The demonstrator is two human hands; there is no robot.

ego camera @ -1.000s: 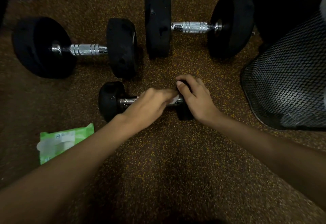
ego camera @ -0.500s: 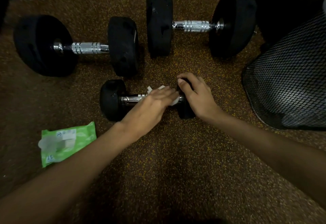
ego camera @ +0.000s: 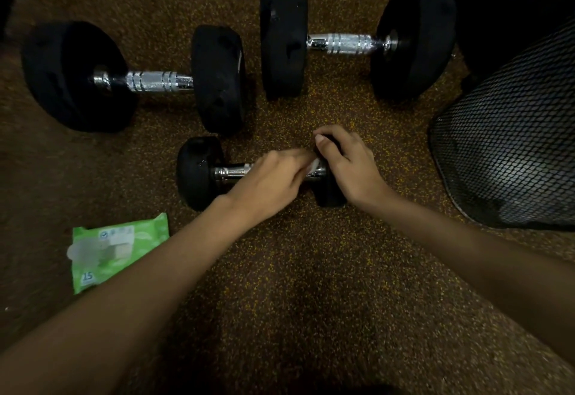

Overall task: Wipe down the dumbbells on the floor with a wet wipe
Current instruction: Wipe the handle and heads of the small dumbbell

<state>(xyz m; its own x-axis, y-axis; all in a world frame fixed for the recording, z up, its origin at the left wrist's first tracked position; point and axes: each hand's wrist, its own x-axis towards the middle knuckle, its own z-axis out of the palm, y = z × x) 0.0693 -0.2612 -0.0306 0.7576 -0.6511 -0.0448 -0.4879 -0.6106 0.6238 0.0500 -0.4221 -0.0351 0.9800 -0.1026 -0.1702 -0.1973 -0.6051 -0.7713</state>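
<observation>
Head view: my left hand (ego camera: 273, 176) presses the wet wipe (ego camera: 313, 164) onto the small dumbbell (ego camera: 199, 173) handle — right hand (ego camera: 351, 164) grips its right end.

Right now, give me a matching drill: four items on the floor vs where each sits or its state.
Items:
1. small dumbbell
2. wipes pack
3. mesh bin
4. wet wipe

Places or states:
A. far right, lying on its side
B. on the chrome handle, under the left hand
C. steadied at one end by the right hand
D. near left, green

Pairs: 1-C, 2-D, 3-A, 4-B
</observation>
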